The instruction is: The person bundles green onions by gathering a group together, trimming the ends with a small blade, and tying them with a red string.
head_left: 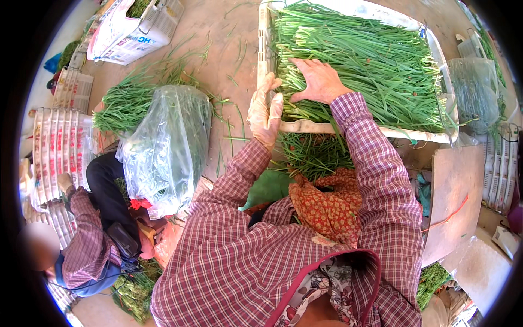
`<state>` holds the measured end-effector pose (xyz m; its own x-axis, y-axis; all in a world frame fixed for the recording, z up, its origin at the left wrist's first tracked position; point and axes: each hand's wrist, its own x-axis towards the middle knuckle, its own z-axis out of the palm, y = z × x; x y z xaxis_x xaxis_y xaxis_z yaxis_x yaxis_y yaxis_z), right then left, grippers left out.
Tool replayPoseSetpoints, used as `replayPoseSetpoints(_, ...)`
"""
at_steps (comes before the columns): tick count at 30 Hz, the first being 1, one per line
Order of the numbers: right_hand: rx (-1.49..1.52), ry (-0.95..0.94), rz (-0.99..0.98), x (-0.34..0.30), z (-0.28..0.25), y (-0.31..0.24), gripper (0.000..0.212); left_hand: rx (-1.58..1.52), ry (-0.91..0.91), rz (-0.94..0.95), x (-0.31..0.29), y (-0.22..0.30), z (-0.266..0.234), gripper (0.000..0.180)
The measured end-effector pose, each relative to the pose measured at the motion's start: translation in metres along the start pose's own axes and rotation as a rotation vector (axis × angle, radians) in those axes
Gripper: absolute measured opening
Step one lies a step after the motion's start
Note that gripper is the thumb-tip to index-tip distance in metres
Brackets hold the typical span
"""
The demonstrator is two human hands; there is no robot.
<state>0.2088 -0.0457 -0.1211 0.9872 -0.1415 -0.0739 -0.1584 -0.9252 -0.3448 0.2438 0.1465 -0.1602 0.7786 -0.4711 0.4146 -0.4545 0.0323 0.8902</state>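
Note:
A white plastic crate (pixel 263 38) filled with long green garlic chives (pixel 370 65) stands in front of me. My right hand (pixel 321 82), bare, rests on the chives near the crate's left end, its thumb and fingers spread. At the crate's near left corner is my left hand (pixel 266 111) in a pale, thin glove. Its fingers stretch up along the crate's outer wall, thumb apart, and it holds nothing. More loose chives (pixel 313 155) lie under the crate's near edge, above the red floral cloth (pixel 329 201) on my lap.
Left of me, a clear plastic bag (pixel 169 141) covers part of a heap of chives (pixel 128 101). Another person (pixel 90 245) sits at the far left beside stacked white crates (pixel 60 150). A white crate (pixel 136 41) stands at upper left, a cardboard sheet (pixel 455 201) at right.

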Motion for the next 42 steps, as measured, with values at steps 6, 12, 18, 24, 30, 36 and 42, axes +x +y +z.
replayPoseSetpoints(6,-0.157,-0.17,-0.005,0.007,-0.02,-0.009,0.082,0.081,-0.022,0.03,0.003,0.009,0.001,0.049)
replayPoseSetpoints(12,-0.105,-0.166,-0.156,0.01,-0.021,-0.004,0.085,0.004,-0.06,-0.012,-0.001,0.018,0.0,0.05)
replayPoseSetpoints(18,-0.024,0.128,-0.158,-0.004,0.003,0.004,0.063,0.002,-0.052,0.024,-0.004,0.021,0.011,0.049)
replayPoseSetpoints(24,0.123,0.39,-0.168,-0.023,-0.003,0.009,0.056,-0.172,-0.116,-0.051,0.0,0.027,0.008,0.056)
replayPoseSetpoints(30,0.425,0.495,0.04,-0.075,-0.056,0.027,0.051,-0.137,-0.306,0.123,0.037,0.091,0.02,0.087)
replayPoseSetpoints(36,0.815,0.746,0.074,-0.085,-0.065,0.062,0.045,-0.338,-0.502,0.117,0.077,0.11,0.075,0.114)
replayPoseSetpoints(42,1.274,0.955,0.182,-0.119,-0.1,0.066,0.038,0.383,-0.563,0.282,0.1,0.054,0.078,0.087)
